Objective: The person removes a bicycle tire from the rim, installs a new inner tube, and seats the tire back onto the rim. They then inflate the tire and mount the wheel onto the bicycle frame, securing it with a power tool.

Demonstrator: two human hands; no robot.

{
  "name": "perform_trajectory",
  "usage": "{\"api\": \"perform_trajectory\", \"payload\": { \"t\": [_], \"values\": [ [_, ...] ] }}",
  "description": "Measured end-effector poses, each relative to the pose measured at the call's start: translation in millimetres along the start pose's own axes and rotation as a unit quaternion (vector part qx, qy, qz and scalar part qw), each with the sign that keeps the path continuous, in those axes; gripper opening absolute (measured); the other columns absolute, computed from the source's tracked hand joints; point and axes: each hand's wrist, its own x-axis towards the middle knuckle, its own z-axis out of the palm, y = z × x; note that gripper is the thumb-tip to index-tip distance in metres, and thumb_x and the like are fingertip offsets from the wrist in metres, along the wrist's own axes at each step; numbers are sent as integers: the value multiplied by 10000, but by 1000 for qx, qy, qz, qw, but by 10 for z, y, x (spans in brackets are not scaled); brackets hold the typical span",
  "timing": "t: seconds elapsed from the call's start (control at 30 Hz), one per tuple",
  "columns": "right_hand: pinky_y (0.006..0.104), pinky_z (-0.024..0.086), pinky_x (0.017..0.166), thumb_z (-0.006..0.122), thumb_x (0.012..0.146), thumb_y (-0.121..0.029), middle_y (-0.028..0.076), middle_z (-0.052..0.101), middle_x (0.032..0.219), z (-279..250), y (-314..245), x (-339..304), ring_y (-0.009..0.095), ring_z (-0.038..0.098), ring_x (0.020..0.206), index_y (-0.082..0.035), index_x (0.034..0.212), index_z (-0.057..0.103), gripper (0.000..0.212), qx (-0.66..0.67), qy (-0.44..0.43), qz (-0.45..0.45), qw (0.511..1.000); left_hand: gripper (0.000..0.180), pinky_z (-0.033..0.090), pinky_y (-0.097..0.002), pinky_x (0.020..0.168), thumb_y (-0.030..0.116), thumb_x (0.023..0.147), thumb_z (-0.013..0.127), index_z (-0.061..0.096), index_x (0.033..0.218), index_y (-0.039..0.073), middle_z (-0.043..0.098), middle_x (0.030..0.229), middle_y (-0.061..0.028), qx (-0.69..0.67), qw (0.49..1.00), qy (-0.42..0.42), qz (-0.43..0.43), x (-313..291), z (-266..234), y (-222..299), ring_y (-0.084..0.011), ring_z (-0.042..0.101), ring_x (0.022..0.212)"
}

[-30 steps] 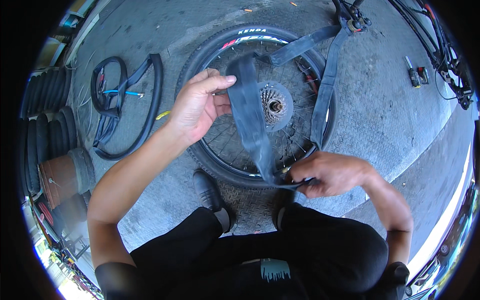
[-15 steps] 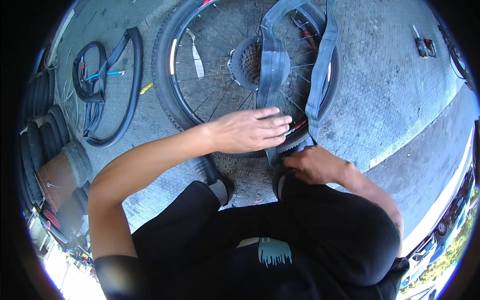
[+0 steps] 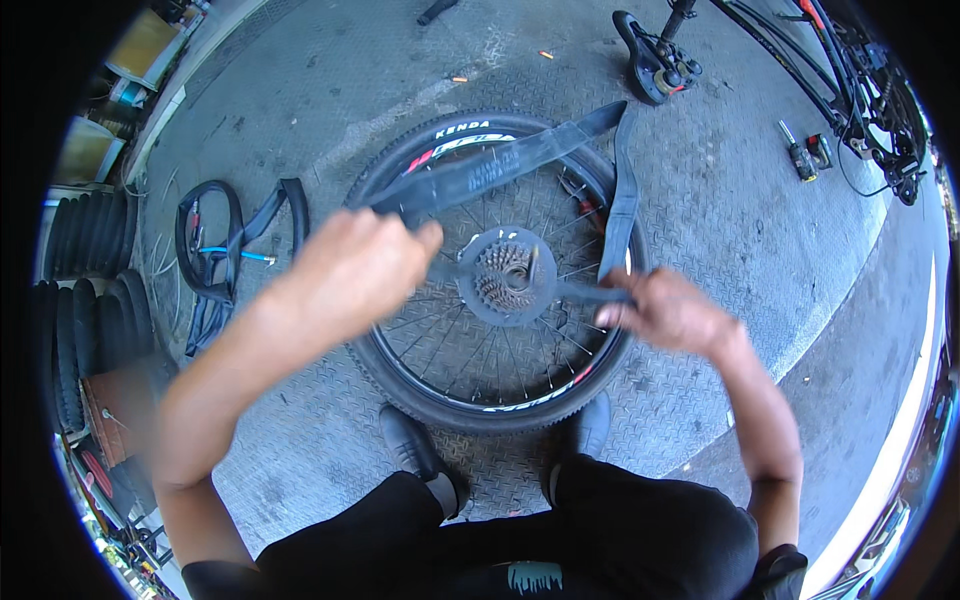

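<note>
A bicycle wheel with a knobbly black tyre [image 3: 455, 415] lies flat on the floor in front of my feet. A toothed cassette [image 3: 505, 285] sits at its hub. Above it a flat, limp grey-black inner tube [image 3: 500, 165] is stretched in a loop, its far end folded near the tyre's far right edge. My left hand [image 3: 360, 265], slightly blurred, is closed round the tube at the wheel's left side. At the right side my right hand [image 3: 675, 310] grips another stretch of the same tube. A lower strand passes between both hands across the hub.
A second inner tube [image 3: 298, 210] lies coiled at left beside a thin blue item [image 3: 245, 254]. Stacked tyres [image 3: 90, 235] line the left edge. A bicycle saddle [image 3: 643, 70], a black-and-yellow hand tool [image 3: 802, 162] and a bicycle frame [image 3: 830, 95] are at far right.
My left hand has gone from open and flat on the tube to closed round it, moving left. My right hand has lifted away from my foot. The tube is now spread wider, and the view takes in more floor ahead.
</note>
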Motion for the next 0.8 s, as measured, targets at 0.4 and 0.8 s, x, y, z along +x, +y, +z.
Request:
{"api": "perform_trajectory", "payload": {
  "t": [0.4, 0.8],
  "values": [
    [489, 556, 728, 699, 1062, -546, 272, 721, 845, -2266, -381, 269, 421, 762, 831, -27, 1224, 635, 548, -191, 391, -43, 899, 288, 554, -370, 521, 297, 1102, 672, 636, 1313, 104, 653, 680, -73, 2, 941, 308, -137, -479, -1392, -801, -233, 693, 560],
    [383, 591, 831, 784, 897, -193, 57, 615, 815, 1412, 587, -191, 247, 701, 831, -87, 895, 625, 192, -178, 155, -320, 918, 388, 602, -387, 566, 101, 868, 744, 730, 1250, 31, 745, 856, -130, -126, 976, 29, 176, -718, 1708, 1018, -259, 773, 686]
  ]
}}
